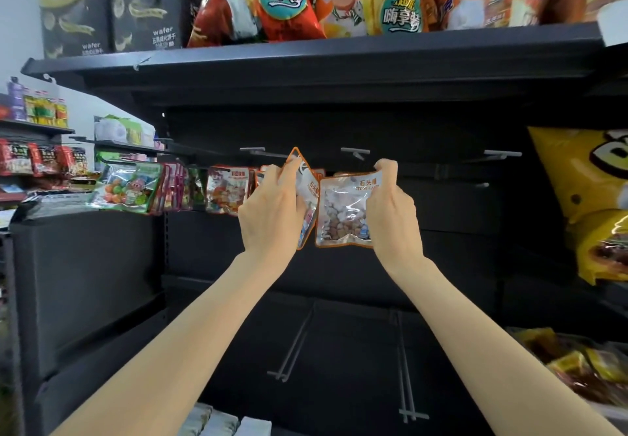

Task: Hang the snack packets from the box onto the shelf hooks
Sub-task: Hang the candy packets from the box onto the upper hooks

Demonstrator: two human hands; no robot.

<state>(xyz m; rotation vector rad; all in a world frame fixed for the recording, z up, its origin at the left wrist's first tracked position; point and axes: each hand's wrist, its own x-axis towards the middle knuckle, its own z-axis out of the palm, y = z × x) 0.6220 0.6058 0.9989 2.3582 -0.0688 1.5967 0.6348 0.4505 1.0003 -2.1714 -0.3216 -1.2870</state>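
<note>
**Both hands on snack packets at the hook row**

Head view:
- Right hand point(390, 211) had a closed grip on a clear orange-edged snack packet point(343, 214): fingers curled over its top right corner, palm along its right edge. Packet faced the camera, roughly upright, held in front of the dark shelf back panel point(424, 136).
- Left hand point(272, 211) gripped a second packet point(302, 177) of the same kind, turned edge-on, top corner poking up above the fingers. The two packets touched along their inner edges.
- Whether either packet sat on a hook: couldn't tell, hands covered the hang holes.
- Bare hooks point(353, 151) stuck out just above and to the right of the hands.
- Left of the hands, a row of hung packets point(224, 189) ran toward the shelf end.
- Upper shelf point(306, 58) carried big orange snack bags point(282, 0) and dark wafer boxes point(142, 10).
- Yellow bags point(584, 197) at far right.
- More bare hooks point(292, 350) lower down, between the forearms.
</note>
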